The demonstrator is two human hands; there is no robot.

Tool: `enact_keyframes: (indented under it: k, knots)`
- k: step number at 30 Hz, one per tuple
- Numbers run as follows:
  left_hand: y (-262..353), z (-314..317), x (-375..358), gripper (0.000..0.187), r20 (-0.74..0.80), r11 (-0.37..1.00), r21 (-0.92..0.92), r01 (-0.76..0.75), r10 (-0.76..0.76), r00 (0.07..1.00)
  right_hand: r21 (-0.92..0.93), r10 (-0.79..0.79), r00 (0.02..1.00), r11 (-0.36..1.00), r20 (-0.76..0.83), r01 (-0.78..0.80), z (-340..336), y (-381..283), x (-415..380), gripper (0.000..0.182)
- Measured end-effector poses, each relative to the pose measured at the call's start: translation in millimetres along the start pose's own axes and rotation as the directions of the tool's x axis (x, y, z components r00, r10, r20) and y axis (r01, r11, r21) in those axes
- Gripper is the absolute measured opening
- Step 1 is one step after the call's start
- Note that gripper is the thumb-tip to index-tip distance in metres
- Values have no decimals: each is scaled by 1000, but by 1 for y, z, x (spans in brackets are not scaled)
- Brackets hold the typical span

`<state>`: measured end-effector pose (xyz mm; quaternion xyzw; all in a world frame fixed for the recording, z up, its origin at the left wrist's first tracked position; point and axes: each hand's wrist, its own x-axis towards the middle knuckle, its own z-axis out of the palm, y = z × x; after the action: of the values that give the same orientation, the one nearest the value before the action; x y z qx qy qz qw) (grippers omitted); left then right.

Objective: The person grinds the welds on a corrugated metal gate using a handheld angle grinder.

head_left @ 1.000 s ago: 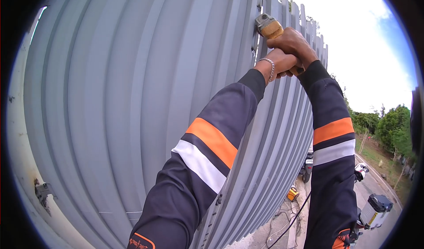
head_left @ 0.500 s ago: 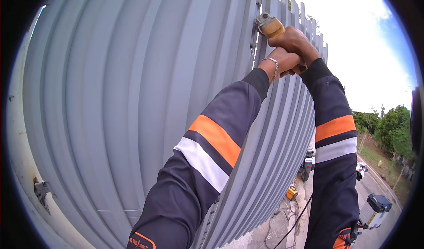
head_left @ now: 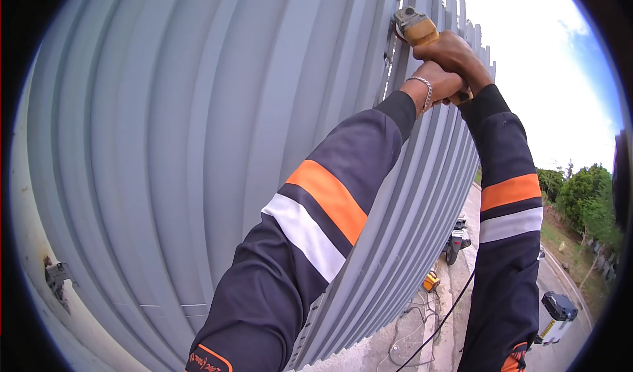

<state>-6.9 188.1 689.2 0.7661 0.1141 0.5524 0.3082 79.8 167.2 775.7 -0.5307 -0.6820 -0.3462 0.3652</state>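
A yellow angle grinder (head_left: 422, 31) with a grey metal head is raised high against the grey slatted metal gate (head_left: 224, 121). Its disc side faces a narrow gap between slats, near a dark metal fitting; exact contact is hard to make out. My right hand (head_left: 453, 57) is wrapped round the grinder's body just behind its head. Lower down, my left hand (head_left: 440, 84), with a silver chain bracelet at its wrist, is closed on the grinder's rear part. Most of that rear part is hidden by the fingers.
Below, a yellow machine (head_left: 430, 281) sits on the pavement among loose cables, and a black cable (head_left: 435, 332) runs beside my right sleeve. A motorbike (head_left: 456, 241) stands by the gate's far end. A silver top box (head_left: 556, 317) is at the lower right, by the road.
The grinder and both hands appear slightly higher and further right, and the gate's fittings have shifted the same way in view. Both hands keep their hold.
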Motion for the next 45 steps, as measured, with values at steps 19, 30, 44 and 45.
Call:
enact_keyframes:
  k: [19,30,44,45]
  knots:
    - [-3,-3,1,19,32,1000,-24,19,-19,999,-504,-480,874,738,73,448,7,16,-1,23]
    - [-8,-5,6,19,27,1000,-29,6,-5,1000,-361,-248,965,896,79,260,10,15,16,24]
    - [-7,-6,9,19,22,999,14,38,-38,999,-223,-178,982,956,69,189,8,14,16,37]
    - [-7,-5,9,20,29,999,14,39,-40,999,-232,-178,982,954,69,189,7,13,15,34]
